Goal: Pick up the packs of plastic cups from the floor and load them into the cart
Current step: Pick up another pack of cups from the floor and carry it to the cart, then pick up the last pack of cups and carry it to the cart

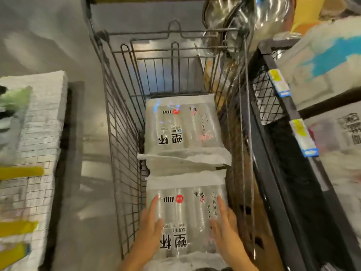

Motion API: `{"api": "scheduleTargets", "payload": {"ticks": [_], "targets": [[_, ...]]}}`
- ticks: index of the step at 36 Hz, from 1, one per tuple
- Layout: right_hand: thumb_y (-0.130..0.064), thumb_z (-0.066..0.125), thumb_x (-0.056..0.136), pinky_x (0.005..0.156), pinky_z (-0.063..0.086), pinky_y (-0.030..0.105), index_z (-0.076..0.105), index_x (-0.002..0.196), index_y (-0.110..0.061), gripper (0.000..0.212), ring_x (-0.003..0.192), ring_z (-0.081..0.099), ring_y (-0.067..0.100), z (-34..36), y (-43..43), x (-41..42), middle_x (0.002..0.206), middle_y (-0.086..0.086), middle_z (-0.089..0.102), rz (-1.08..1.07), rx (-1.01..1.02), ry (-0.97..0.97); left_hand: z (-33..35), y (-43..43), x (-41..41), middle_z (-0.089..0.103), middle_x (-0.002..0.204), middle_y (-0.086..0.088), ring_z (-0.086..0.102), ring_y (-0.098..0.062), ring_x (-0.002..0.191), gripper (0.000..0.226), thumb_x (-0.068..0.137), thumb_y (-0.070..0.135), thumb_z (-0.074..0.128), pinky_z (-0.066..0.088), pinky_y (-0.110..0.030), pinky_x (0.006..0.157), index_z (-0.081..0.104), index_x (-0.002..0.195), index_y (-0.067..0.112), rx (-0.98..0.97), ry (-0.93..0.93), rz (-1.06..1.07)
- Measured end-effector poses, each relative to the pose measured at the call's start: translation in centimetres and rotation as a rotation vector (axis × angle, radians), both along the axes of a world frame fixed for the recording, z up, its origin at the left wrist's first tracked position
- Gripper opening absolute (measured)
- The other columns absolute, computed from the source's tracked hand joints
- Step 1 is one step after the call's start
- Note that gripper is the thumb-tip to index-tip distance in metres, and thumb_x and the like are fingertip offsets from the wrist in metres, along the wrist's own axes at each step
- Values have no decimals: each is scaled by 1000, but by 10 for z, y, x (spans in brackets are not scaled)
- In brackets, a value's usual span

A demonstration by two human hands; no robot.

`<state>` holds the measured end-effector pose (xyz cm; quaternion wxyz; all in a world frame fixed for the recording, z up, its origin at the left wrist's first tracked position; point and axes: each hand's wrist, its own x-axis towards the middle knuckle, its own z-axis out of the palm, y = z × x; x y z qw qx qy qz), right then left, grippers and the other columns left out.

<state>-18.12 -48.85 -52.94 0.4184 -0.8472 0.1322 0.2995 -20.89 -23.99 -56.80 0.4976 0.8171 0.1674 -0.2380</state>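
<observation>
Plastic-cup packs, two of them, lie end to end inside the wire cart [121,133]. The far pack [183,124] is at the middle of the frame and the near pack [185,218] at lower middle. Each is a clear wrap with white crinkled ends and rows of stacked clear cups showing through. The print reads upside down to me: bold black characters, "100" and a round red mark. My left hand [151,225] rests flat on the near pack's left side and my right hand [224,225] on its right side. The fingers of both are straight and point up the frame, with the printed label between them. A black shelf rack [273,153] runs along the cart's right, and grey floor [88,133] lies to its left.
</observation>
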Motion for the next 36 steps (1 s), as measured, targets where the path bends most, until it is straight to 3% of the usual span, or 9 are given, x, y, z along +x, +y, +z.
{"api": "scheduleTargets", "payload": {"ticks": [5, 8, 10, 11, 14, 16, 22, 28, 36], "targets": [[-31, 50, 101, 124, 15, 35, 0, 139, -73, 75, 146, 6, -5, -24, -7, -5, 153, -38, 0, 2, -25, -64, 1, -4, 0, -10, 159, 23, -4, -4, 148, 68, 104, 31, 37, 10, -46, 122, -8, 143, 65, 55, 14, -55], [-33, 50, 101, 118, 30, 41, -5, 138, -75, 78, 138, 33, 3, -32, -5, -1, 163, -20, -1, -6, -12, 32, 10, -2, 7, -4, 151, 26, 3, 1, 140, 71, 103, 30, 36, 12, -38, 119, -12, 135, 71, 96, 35, -78], [-34, 47, 102, 90, 55, 31, -11, 145, -64, 78, 107, 63, 8, -23, -4, 2, 167, 2, 2, 59, -40, 126, 19, -2, 11, -8, 156, 22, -1, -4, 144, 70, 103, 33, 36, 13, -44, 120, -14, 135, 71, 140, 65, -120], [-35, 45, 103, 78, 55, 23, -14, 148, -58, 78, 95, 67, 8, -15, -3, 4, 166, 9, 7, 106, -73, 147, 24, 0, 12, -10, 160, 16, -2, -12, 148, 70, 102, 35, 37, 14, -50, 120, -12, 138, 70, 160, 94, -137], [-39, 43, 104, 101, 44, 32, -11, 154, -46, 75, 133, 50, 23, 25, 1, 14, 165, 13, -2, 194, -244, 132, 48, 4, 20, -17, 162, 5, 6, -30, 151, 70, 99, 43, 40, 19, -58, 118, -9, 145, 62, 284, 157, -206], [-42, 42, 103, 111, 37, 38, -1, 157, -41, 69, 144, 33, 30, 49, 2, 20, 165, 13, 4, 305, -388, 57, 77, 5, 29, -8, 164, 3, 14, -28, 150, 66, 100, 43, 40, 21, -52, 119, 2, 153, 49, 369, 149, -278], [-33, 42, 98, 98, 46, 37, 45, 143, -30, 45, 121, 53, 22, 134, 0, 66, 141, 0, 49, 644, -561, -187, 169, 21, 70, 60, 122, -2, 58, -19, 107, 40, 91, 39, 46, 48, -39, 97, 55, 127, 25, 533, 22, -406], [-32, 40, 100, 94, 47, 40, 50, 138, -28, 40, 116, 59, 26, 234, 24, 130, 130, 1, 59, 815, -647, -507, 296, 37, 93, 63, 94, 0, 62, -21, 89, 15, 90, 37, 49, 48, -33, 75, 57, 90, 24, 690, -199, -313], [-35, 40, 103, 94, 48, 42, 52, 133, -22, 35, 112, 56, 27, 338, 85, 152, 127, 4, 58, 922, -539, -863, 410, 80, 62, 56, 136, -1, 53, -22, 122, 42, 96, 36, 47, 40, -30, 95, 55, 135, 21, 836, -350, -98]]}}
